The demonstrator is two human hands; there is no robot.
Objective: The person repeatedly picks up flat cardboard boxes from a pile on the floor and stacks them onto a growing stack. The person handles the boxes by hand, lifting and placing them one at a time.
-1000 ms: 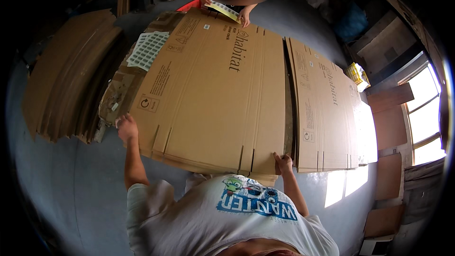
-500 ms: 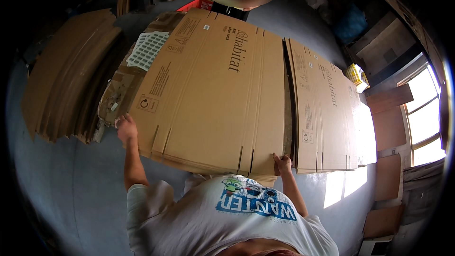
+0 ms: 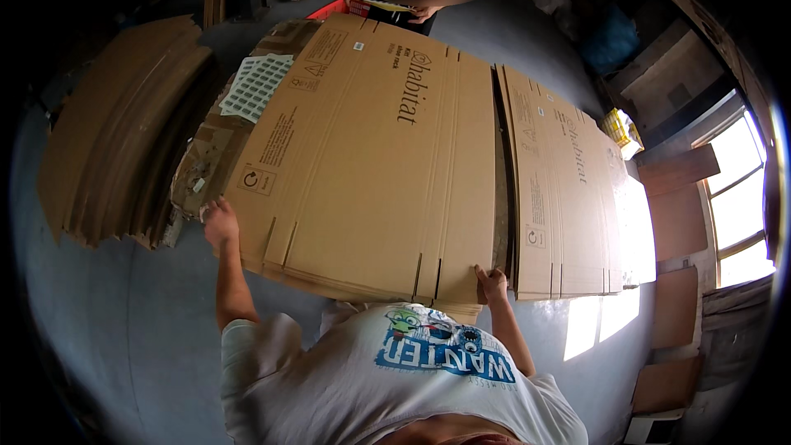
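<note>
A large flattened cardboard box (image 3: 354,173) with dark print and a small white label lies on top of a stack of the same kind in front of me. My left hand (image 3: 220,224) is closed at its near left corner, fingers curled over the edge. Down at the near right corner, my right hand (image 3: 492,283) grips the edge between thumb and fingers. To the right, across a narrow dark gap, sits a second stack of flattened boxes (image 3: 564,189) with similar print.
Left of the boxes, sheets of small labels (image 3: 257,86) rest on worn brown cardboard (image 3: 216,144). Further left stand more cardboard sheets (image 3: 115,124). Across the stack, a person's hands (image 3: 424,14) hold something flat and yellowish near a red crate (image 3: 329,8). A yellow basket (image 3: 620,133) stands far right.
The person opposite has raised their hands, and a flat yellowish thing now shows between them. My hands and the box have stayed in place.
</note>
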